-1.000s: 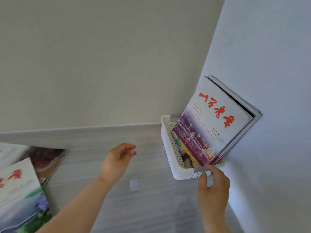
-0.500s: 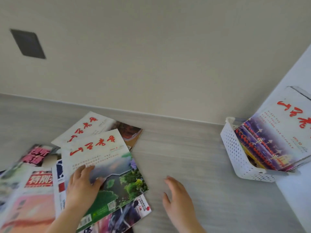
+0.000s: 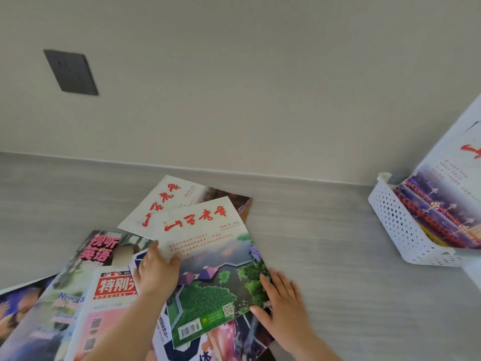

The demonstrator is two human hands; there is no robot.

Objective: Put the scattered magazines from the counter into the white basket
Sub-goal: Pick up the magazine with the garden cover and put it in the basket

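Straight fingers (image 3: pixel 175 257) of the left hand (image 3: pixel 156 274) are being rested on the left edge of the top magazine (image 3: pixel 208 256), and those of the right hand (image 3: pixel 283 303) against its right edge, with nothing gripped. The magazine is lying on the worktop (image 3: pixel 312 243), well apart from the white basket (image 3: pixel 398 225).

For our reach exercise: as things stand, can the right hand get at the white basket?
Probably yes: only bare counter lies between the right hand and the white basket, though the hand touches the green-cover magazine and must leave it.

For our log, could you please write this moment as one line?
left hand: on green-landscape magazine | right hand: at its edge | white perforated plastic basket: holds magazines
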